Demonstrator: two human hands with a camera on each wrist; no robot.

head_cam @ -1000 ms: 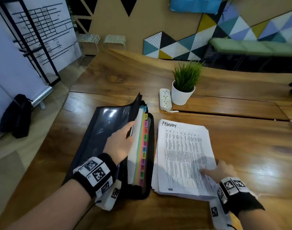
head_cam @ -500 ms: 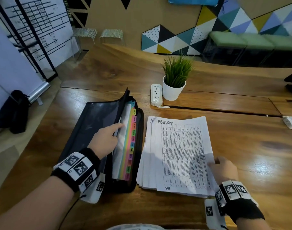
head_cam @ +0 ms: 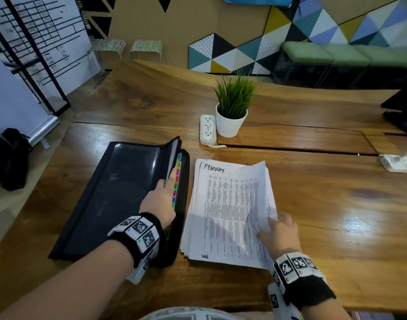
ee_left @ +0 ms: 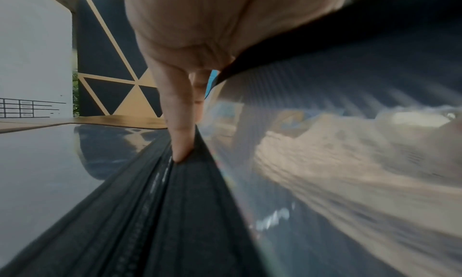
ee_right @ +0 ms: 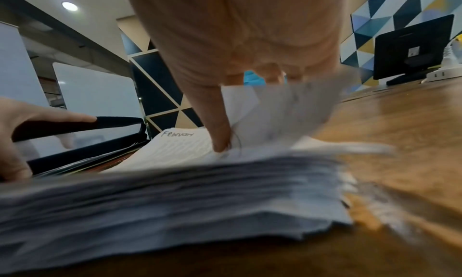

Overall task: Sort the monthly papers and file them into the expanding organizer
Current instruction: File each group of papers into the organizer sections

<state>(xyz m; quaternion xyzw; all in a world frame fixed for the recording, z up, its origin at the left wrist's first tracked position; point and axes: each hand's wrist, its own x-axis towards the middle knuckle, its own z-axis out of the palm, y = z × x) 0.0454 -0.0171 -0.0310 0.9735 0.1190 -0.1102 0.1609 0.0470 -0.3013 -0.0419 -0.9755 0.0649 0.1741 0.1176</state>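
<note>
A black expanding organizer (head_cam: 119, 192) lies open on the left of the wooden table (head_cam: 336, 204), its coloured month tabs (head_cam: 177, 179) showing along the right side. My left hand (head_cam: 159, 199) grips a black inner flap (ee_left: 325, 44), thumb (ee_left: 181, 135) in the fold and fingers behind it, holding a pocket apart. Right of the organizer lies a stack of printed papers (head_cam: 230, 211). Its top sheet is headed "February" (head_cam: 214, 168). My right hand (head_cam: 279, 232) pinches that top sheet at its right edge, thumb (ee_right: 220, 139) on top, and the edge curls up off the stack (ee_right: 175, 202).
A potted green plant (head_cam: 231, 112) and a white power strip (head_cam: 207, 130) stand just behind the papers. Another power strip (head_cam: 398, 162) and a dark monitor base (head_cam: 403, 112) sit at the far right. Bare tabletop stretches to the right of the stack.
My right hand slid from the middle of the top sheet to its right edge and lifted that edge. My left hand kept hold of the organizer flap.
</note>
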